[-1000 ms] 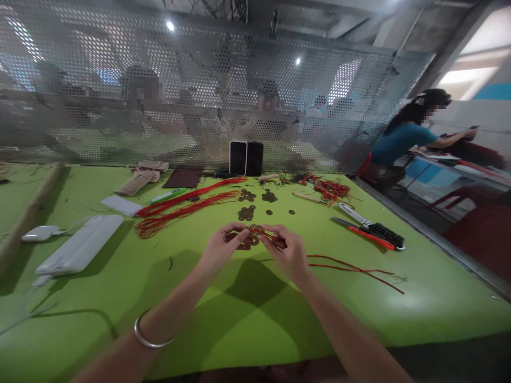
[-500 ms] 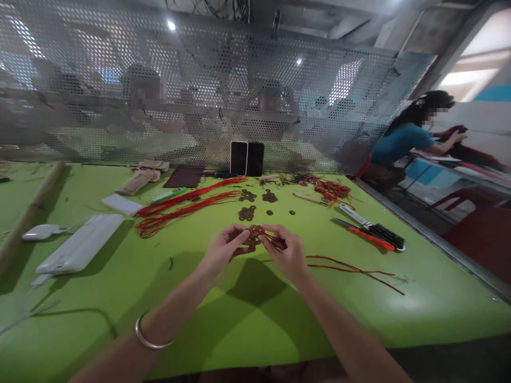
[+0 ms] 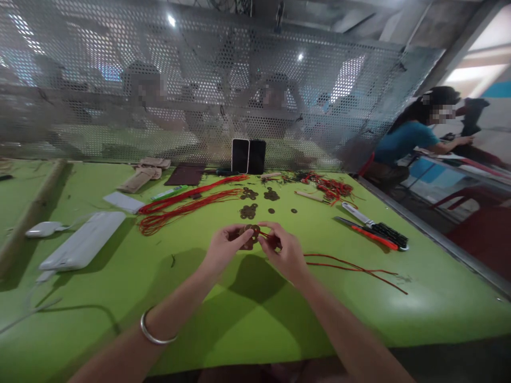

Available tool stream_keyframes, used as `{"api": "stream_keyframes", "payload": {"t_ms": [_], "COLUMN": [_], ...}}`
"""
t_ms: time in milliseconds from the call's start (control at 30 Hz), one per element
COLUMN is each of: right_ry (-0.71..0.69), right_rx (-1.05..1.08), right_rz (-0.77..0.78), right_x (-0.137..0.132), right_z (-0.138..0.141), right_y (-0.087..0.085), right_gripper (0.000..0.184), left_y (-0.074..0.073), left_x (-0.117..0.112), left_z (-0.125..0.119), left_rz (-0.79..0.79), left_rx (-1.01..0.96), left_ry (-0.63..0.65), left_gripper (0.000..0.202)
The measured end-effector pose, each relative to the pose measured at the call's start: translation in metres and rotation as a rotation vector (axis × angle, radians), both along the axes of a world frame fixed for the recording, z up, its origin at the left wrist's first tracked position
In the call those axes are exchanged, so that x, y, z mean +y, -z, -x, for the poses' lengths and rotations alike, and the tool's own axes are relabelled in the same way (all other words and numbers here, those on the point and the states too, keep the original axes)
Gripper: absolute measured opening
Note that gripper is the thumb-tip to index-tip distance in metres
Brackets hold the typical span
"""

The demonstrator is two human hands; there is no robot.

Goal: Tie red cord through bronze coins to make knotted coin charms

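Observation:
Above the near middle of the green table, my left hand (image 3: 224, 246) pinches several dark bronze, coin-like discs (image 3: 250, 239) between thumb and fingers. Red cord (image 3: 263, 234) runs from the discs toward my right hand (image 3: 286, 250), whose thumb and forefinger close on it beside the discs. Part of the cord is hidden by the right fingers. Long red cord ends (image 3: 351, 267) trail on the table to the right of that hand. Beyond the hands lie piles of similar discs (image 3: 248, 211) and two single ones.
Red cord bundles (image 3: 187, 210) lie left of the disc piles. A white power bank (image 3: 83, 242) is at left. Orange-handled cutter (image 3: 373, 236) and black-gripped tool (image 3: 389, 233) lie right, near tangled red scraps (image 3: 333, 189). Two phone-like panels (image 3: 240, 156) lean against a perforated screen. A person sits at far right.
The discs have turned slightly in my left fingers, and less red cord shows across them. My right fingers have shifted a little on the cord. The whole view has moved slightly.

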State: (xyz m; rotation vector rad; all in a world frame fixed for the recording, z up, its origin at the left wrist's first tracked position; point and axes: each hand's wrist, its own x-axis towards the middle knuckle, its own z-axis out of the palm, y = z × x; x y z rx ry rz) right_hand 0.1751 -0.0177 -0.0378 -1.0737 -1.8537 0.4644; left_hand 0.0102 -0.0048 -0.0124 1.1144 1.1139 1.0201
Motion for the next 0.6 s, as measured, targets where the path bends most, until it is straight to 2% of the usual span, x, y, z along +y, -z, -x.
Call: {"api": "stream_keyframes", "payload": {"t_ms": [133,367,500,600], "right_ry": [0.054,0.228,0.384,0.569], "right_rx": [-0.033,-0.116,-0.177,-0.228], "right_rz": [-0.074,-0.382,-0.401,-0.379], "right_x": [0.004,0.012,0.022,0.03], "right_z": [-0.003,-0.022,-0.053,-0.086], "right_y": [0.0,-0.011,-0.015,-0.012], "right_gripper": [0.015,0.014,0.02,0.027], "left_y": [0.003,0.006,0.012,0.014], "left_x": [0.004,0.014,0.028,0.038], "left_z": [0.002,0.007,0.018,0.029], "left_rz": [-0.035,-0.021,-0.057,-0.13], "left_rx": [0.02,0.024,-0.024,-0.027], "left_ry": [-0.031,-0.123,-0.234,-0.301], "left_gripper": [0.022,0.026,0.029,0.031]}}
